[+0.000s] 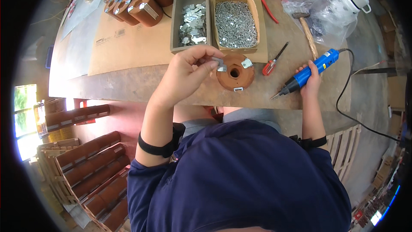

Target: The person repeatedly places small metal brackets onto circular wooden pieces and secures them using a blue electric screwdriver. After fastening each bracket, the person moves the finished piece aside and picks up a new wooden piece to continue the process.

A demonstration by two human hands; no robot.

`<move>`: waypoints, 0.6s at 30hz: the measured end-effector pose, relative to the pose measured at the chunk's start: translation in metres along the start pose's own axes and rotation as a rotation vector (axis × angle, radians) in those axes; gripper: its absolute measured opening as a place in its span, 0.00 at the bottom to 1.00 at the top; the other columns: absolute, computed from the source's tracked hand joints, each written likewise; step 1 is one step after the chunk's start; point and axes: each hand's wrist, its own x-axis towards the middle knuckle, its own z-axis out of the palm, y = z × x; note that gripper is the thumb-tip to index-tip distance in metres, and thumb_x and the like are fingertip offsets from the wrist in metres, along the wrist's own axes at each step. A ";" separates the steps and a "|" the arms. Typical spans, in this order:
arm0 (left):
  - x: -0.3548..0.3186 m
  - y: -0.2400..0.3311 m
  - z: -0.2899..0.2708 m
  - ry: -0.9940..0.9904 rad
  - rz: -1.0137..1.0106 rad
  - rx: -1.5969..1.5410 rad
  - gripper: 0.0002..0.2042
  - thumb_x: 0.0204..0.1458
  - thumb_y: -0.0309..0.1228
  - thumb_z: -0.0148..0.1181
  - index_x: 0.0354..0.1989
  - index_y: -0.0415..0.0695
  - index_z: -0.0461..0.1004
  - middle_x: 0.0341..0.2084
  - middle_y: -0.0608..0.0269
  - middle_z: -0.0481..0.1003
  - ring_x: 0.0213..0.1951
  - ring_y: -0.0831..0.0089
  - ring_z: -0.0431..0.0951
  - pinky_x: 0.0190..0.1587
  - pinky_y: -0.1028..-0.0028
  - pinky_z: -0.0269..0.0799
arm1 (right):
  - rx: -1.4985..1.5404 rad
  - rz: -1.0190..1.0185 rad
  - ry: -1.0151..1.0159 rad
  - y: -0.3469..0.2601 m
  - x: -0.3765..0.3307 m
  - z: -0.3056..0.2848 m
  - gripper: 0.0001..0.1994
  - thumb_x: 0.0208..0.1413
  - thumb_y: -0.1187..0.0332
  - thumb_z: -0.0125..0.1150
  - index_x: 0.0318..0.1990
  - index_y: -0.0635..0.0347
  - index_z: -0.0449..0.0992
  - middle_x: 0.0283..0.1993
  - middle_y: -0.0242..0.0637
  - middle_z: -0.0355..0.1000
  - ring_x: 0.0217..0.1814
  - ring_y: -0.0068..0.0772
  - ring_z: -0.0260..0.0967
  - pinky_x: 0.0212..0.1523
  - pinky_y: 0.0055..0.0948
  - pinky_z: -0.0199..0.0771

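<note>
A reddish-brown cylinder (245, 76) with a round hole in its middle stands at the table's near edge. Small metal clips sit around its top rim. My left hand (186, 71) is closed in a pinch at the cylinder's left rim, thumb and forefinger on a small metal clip (221, 68). To the right, my right hand (312, 83) wraps round a blue electric screwdriver (315, 66). Its bit points down and left, low over the table and apart from the cylinder. A red-handled screwdriver (270, 65) lies between the cylinder and the electric one.
Behind the cylinder are a grey tray (175, 30) of metal clips and a cardboard box (237, 48) of screws. Similar cylinders (146, 9) stand at the far left. Red-handled pliers (269, 10), a hammer (307, 32) and a bagged bottle (356, 0) lie right. A black cord (343, 107) trails rightward.
</note>
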 end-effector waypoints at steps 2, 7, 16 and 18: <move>-0.006 0.006 0.012 0.006 0.061 0.108 0.06 0.47 0.18 0.51 0.34 0.37 0.72 0.30 0.65 0.73 0.34 0.81 0.70 0.39 0.80 0.66 | -0.002 -0.009 -0.011 0.000 -0.001 0.000 0.10 0.45 0.67 0.58 0.29 0.61 0.65 0.24 0.36 0.64 0.24 0.31 0.66 0.26 0.33 0.72; -0.012 -0.007 0.036 0.072 0.445 0.544 0.08 0.41 0.17 0.53 0.31 0.40 0.72 0.27 0.60 0.73 0.32 0.65 0.73 0.36 0.71 0.67 | -0.006 -0.010 0.004 -0.001 -0.003 0.004 0.10 0.44 0.67 0.59 0.30 0.61 0.65 0.24 0.36 0.64 0.24 0.31 0.66 0.25 0.33 0.72; -0.018 -0.027 0.052 0.143 0.664 0.787 0.09 0.37 0.18 0.51 0.27 0.43 0.70 0.35 0.64 0.74 0.46 0.62 0.68 0.47 0.63 0.61 | -0.019 -0.026 -0.015 0.000 -0.003 0.003 0.11 0.44 0.66 0.59 0.30 0.61 0.64 0.24 0.36 0.64 0.24 0.31 0.66 0.25 0.33 0.71; -0.021 -0.028 0.053 0.142 0.641 0.809 0.09 0.36 0.18 0.51 0.27 0.43 0.70 0.37 0.63 0.73 0.47 0.60 0.67 0.48 0.62 0.60 | -0.022 -0.029 -0.012 -0.001 -0.003 0.003 0.11 0.44 0.66 0.59 0.30 0.61 0.64 0.24 0.36 0.64 0.24 0.32 0.66 0.25 0.33 0.71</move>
